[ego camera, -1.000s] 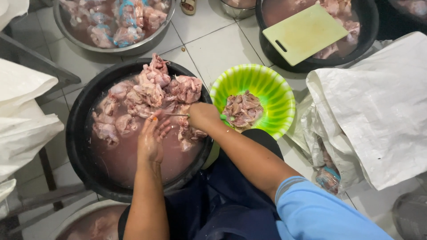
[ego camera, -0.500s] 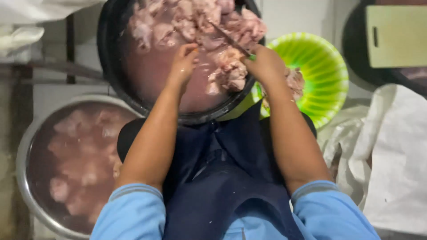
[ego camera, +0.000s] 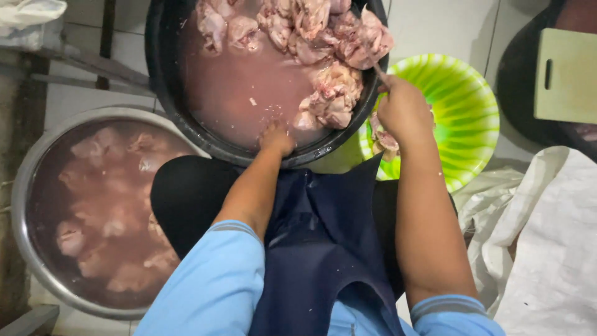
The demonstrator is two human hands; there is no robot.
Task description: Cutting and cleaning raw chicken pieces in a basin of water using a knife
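At the right edge I see a big white woven sack [ego camera: 553, 249], then down left a wide steel basin [ego camera: 25, 186] of murky pink water and pale meat. Ahead, the black tub [ego camera: 163, 74] holds raw chicken pieces [ego camera: 336, 93] in pinkish liquid; beside it, a green bowl [ego camera: 466, 106] holds scraps. My left hand [ego camera: 277, 138] dips at the tub's near rim, grip hidden; my right hand [ego camera: 403, 109] is fisted around a thin knife handle [ego camera: 379, 73].

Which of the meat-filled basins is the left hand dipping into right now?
The black round basin at top centre; the left hand rests inside its near rim, unlike the silver metal basin beside the knee.
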